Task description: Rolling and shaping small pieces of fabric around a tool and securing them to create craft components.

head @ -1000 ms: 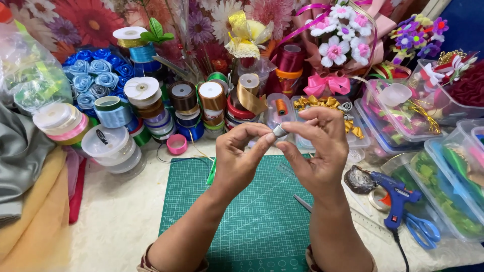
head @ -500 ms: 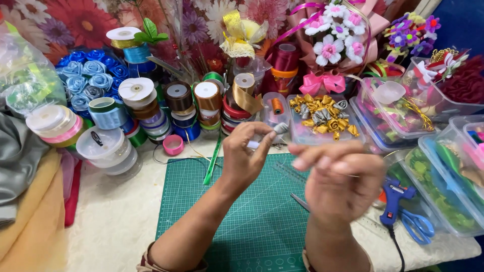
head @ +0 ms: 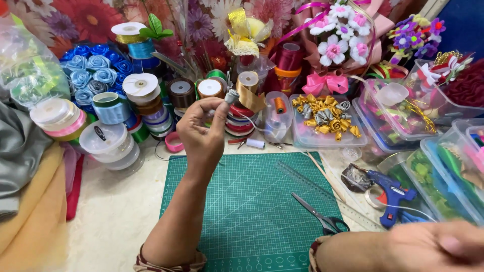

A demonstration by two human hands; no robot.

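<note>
My left hand (head: 202,128) is raised over the far edge of the green cutting mat (head: 252,201), pinching a small grey ribbon rosebud (head: 231,95) between thumb and fingers. A thin white thread (head: 249,123) trails from the bud down to the right. My right hand (head: 438,247) is pulled far away to the lower right corner, blurred, fingers closed; whether it holds a needle or thread cannot be made out.
Scissors (head: 320,215) and a clear ruler (head: 322,194) lie on the mat's right side. A blue glue gun (head: 390,194) rests beside them. Ribbon spools (head: 141,90), a box of gold and grey rosebuds (head: 325,118), plastic bins (head: 443,171) and fabric (head: 25,186) crowd around.
My right hand left the bud and swept down to the lower right, drawing the thread out. The left hand stayed up, still holding the bud.
</note>
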